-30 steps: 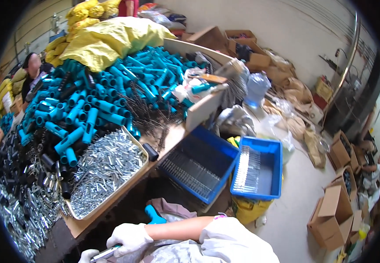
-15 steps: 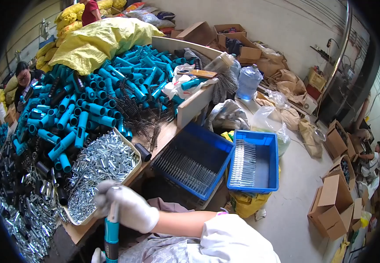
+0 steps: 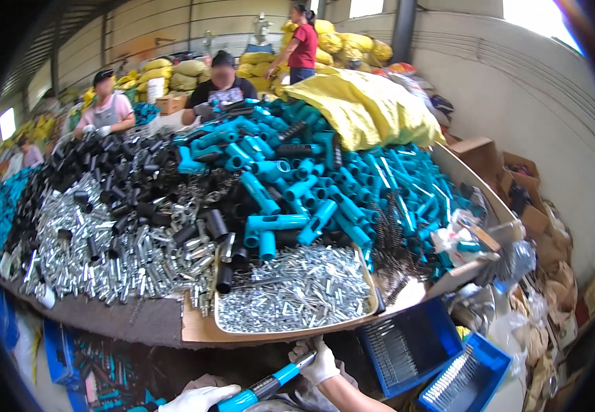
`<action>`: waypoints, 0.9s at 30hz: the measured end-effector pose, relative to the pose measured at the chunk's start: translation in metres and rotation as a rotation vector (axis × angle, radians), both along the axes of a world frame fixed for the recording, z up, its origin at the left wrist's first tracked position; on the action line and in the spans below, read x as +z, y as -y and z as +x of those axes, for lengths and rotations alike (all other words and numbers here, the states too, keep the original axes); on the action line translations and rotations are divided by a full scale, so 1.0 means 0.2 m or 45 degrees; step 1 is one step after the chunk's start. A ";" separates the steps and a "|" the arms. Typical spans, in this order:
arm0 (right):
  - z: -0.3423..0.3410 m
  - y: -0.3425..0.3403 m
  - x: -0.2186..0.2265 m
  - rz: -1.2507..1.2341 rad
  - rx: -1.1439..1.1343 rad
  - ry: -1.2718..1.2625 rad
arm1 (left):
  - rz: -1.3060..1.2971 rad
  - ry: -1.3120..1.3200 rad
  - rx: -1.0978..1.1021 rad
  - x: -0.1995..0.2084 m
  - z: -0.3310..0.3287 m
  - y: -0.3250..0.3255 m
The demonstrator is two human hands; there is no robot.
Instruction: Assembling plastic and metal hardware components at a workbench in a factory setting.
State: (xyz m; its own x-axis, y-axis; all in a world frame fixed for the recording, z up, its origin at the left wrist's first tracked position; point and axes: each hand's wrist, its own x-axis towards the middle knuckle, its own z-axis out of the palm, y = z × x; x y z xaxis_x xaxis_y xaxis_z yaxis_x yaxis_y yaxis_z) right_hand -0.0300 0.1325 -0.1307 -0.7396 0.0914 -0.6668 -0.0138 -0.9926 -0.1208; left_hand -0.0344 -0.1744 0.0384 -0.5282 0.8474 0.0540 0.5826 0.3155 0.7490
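A teal-and-black tubular tool (image 3: 265, 386) with a silver metal end lies slanted in front of me, below the table edge. My right hand (image 3: 321, 365), in a white glove, closes on its silver upper end. My left hand (image 3: 201, 399), also white-gloved, grips the teal lower end at the bottom of the view; part of that hand is cut off. Just beyond my hands, a cream tray (image 3: 296, 336) on the table holds a heap of small silver metal parts (image 3: 297, 292).
Teal tubular housings (image 3: 277, 223) are piled behind the tray, partly under a yellow sack (image 3: 366, 103). Loose metal tubes (image 3: 98, 254) cover the left. Two blue bins (image 3: 472, 395) with metal rods stand at right. Three co-workers (image 3: 223, 89) are beyond the table; another person shows at far left.
The view has swung left and up, showing more of the table and the co-workers. The tool, upright before, now slants, with both hands on it.
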 end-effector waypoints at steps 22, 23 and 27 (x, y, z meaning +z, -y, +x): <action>0.18 0.68 -1.74 0.933 1.439 -0.260 | -0.408 0.226 0.425 -0.72 0.06 -0.23; 0.17 0.66 -1.75 0.940 1.466 -0.251 | -0.377 0.188 0.457 -0.74 0.06 -0.26; 0.07 0.72 -1.69 0.935 1.562 -0.257 | -0.334 0.082 0.539 -0.87 0.09 -0.27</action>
State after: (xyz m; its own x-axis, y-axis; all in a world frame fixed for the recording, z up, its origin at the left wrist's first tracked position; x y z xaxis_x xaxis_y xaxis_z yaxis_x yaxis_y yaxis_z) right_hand -0.0170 -0.0106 -0.4682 -0.6760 -0.3893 -0.6257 0.7077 -0.1064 -0.6984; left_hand -0.0158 -0.1204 -0.1366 -0.8240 0.5385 -0.1761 0.3181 0.6969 0.6427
